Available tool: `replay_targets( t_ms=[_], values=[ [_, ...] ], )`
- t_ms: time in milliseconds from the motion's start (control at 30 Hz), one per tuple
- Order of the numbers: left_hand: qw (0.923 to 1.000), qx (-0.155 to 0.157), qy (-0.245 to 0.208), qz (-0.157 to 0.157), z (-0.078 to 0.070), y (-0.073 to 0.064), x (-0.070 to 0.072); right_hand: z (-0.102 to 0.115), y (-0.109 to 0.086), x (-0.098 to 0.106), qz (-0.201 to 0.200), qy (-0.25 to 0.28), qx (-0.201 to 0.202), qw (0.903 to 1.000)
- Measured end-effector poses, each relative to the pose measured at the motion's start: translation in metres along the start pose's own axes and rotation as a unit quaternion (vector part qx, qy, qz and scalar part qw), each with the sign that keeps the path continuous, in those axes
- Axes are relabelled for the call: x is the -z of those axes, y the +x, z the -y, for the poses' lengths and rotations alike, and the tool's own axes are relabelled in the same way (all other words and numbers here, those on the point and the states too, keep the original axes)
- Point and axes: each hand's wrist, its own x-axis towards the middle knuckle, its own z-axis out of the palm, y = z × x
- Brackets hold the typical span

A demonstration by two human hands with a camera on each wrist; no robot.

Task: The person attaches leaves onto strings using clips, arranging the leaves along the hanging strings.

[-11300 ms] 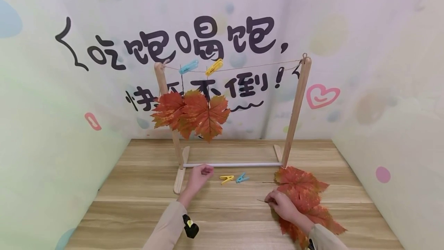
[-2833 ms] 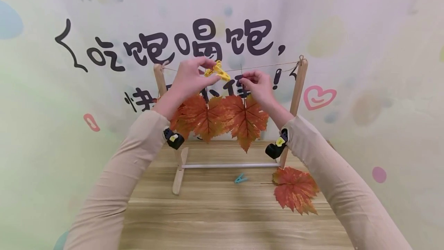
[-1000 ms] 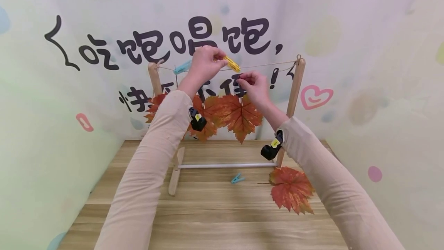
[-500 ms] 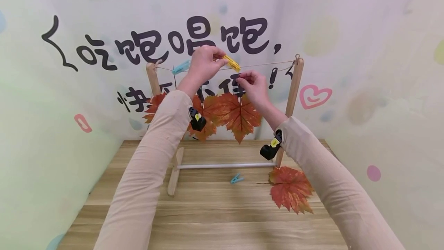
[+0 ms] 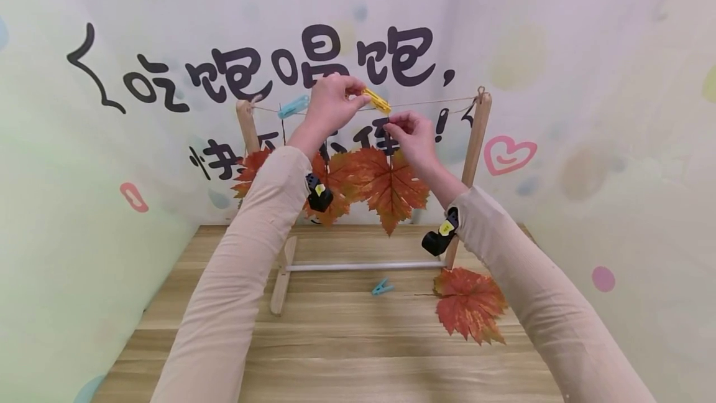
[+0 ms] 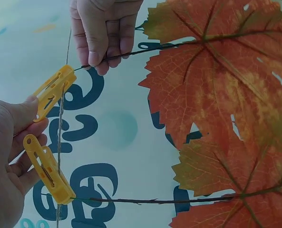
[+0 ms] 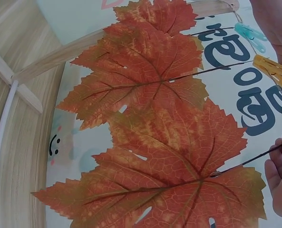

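My left hand pinches the tail end of a yellow clothespin, whose nose sits on the string. Just below the clothespin, my right hand pinches the dark stem of a red-orange maple leaf between thumb and fingers. In the left wrist view, the stem tip reaches the clothespin's nose. Another yellow clothespin holds a second leaf's stem on the string, close by my left fingers. Further left, a blue clothespin holds a third leaf, partly hidden by my sleeve.
The string runs between two wooden posts joined low down by a white rod. On the wooden table lie a blue clothespin and a loose leaf. A printed wall cloth stands behind.
Since the oldest frame, a leaf and the yellow clothespin have gone from the table up to the string. Over the last second both hands stay nearly still; the held leaf shifts slightly.
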Motion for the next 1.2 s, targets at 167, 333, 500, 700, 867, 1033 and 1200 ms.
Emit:
replay_targets(
  t_ms=[167, 333, 500, 700, 867, 1033, 1200],
  values=[
    [0.9996, -0.019, 0.016, 0.014, 0.000, 0.000, 0.000, -0.001, -0.001, 0.002, 0.005, -0.008, 0.002, 1.0000],
    [0.9990, -0.033, 0.022, 0.020, 0.002, -0.001, 0.001, -0.002, -0.001, 0.002, 0.011, -0.007, 0.010, 0.9999],
    [0.9988, -0.036, 0.024, 0.021, 0.004, -0.003, 0.000, -0.004, -0.001, 0.002, 0.014, -0.004, 0.014, 0.9998],
    [0.9989, -0.029, 0.030, 0.019, 0.006, -0.006, 0.001, -0.005, -0.004, 0.002, 0.024, -0.004, -0.003, 0.9997],
    [0.9987, -0.036, 0.035, 0.004, 0.006, -0.009, 0.004, -0.006, -0.005, 0.002, 0.025, -0.015, 0.000, 0.9996],
    [0.9984, -0.044, 0.035, 0.001, 0.006, -0.010, 0.006, -0.006, -0.005, 0.004, 0.025, -0.021, 0.008, 0.9994],
    [0.9979, -0.050, 0.042, 0.000, 0.002, -0.013, 0.009, -0.007, -0.005, 0.010, 0.031, -0.026, 0.011, 0.9991]
  ],
)
